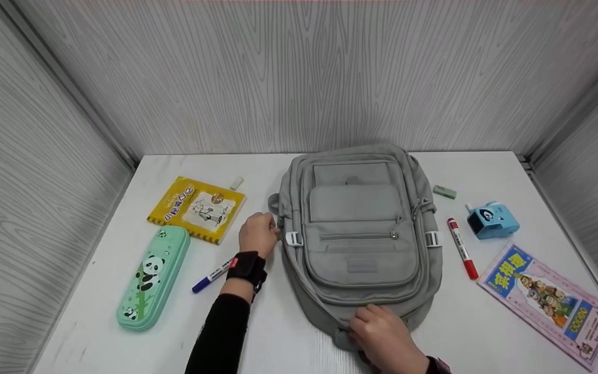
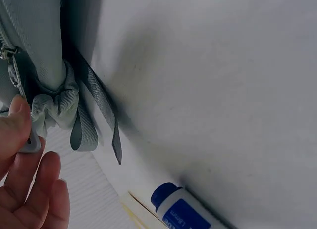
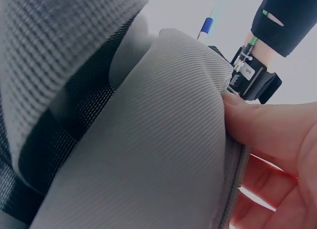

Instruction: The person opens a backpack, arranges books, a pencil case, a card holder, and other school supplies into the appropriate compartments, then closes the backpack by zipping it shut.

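Left hand point(image 1: 259, 235) pinches zipper pull point(image 2: 14, 74) (backpack's point(image 1: 353, 205) nine o'clock), right hand point(image 1: 383, 333) its six-o'clock edge point(image 3: 236, 182); slack there might jam the pull.

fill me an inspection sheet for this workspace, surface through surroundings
Surface: white table, a few small dark marks
Job's things: gray backpack, lying front side up
Clutter: left of it, yellow booklet, green panda case, blue marker, white block; right of it, red marker, green block, blue sharpener, pink booklet
Hands: left hand pinches a zipper pull; right hand pinches the backpack's zippered edge at its near end
Cables: nothing seen
Surroundings: wood-grain panels behind and on both sides
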Action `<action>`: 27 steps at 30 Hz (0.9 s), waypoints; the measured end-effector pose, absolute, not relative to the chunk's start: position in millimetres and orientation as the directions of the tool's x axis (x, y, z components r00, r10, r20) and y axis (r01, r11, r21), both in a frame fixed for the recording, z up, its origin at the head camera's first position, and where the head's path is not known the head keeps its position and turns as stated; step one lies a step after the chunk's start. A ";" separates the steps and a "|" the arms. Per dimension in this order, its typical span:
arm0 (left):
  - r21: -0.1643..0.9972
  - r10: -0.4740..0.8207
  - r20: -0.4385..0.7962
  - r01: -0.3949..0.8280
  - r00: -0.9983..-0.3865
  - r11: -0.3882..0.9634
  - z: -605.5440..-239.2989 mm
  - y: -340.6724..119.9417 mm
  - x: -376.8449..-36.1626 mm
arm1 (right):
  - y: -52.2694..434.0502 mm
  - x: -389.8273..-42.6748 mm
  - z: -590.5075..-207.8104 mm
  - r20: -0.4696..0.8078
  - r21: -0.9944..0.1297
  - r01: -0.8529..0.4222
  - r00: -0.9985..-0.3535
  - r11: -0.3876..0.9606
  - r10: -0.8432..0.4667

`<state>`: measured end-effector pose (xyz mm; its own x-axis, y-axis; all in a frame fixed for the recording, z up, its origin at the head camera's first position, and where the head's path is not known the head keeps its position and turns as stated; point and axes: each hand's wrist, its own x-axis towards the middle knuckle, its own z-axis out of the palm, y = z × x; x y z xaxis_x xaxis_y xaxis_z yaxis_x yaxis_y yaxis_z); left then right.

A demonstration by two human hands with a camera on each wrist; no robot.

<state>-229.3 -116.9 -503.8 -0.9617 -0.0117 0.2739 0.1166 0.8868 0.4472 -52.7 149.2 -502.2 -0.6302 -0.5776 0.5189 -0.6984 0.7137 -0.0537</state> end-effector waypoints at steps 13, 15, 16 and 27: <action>0.359 -0.141 0.311 -0.022 -0.940 0.933 -509.3 -117.3 -242.7 | 148.5 -50.6 -501.9 0.484 -0.159 -0.701 -0.670 0.696 -0.564; 0.364 -0.128 0.273 -0.020 -0.953 0.931 -509.2 -117.8 -241.7 | 152.0 -51.0 -499.3 0.442 -0.187 -0.690 -0.695 0.699 -0.567; 0.371 -0.116 0.247 -0.016 -0.962 0.928 -509.1 -118.5 -240.9 | 154.6 -51.5 -497.5 0.418 -0.198 -0.682 -0.709 0.704 -0.568; 0.542 -0.163 0.011 -0.131 -0.987 0.830 -510.4 -149.3 -228.4 | 184.4 -64.9 -474.1 0.141 -0.350 -0.585 -0.805 0.732 -0.576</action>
<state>-228.4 -149.3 -510.4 -0.9865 -0.1633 0.0109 -0.1314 0.8297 0.5425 -64.9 184.4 -474.1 -0.8052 -0.5758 0.1414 -0.5848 0.7317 -0.3503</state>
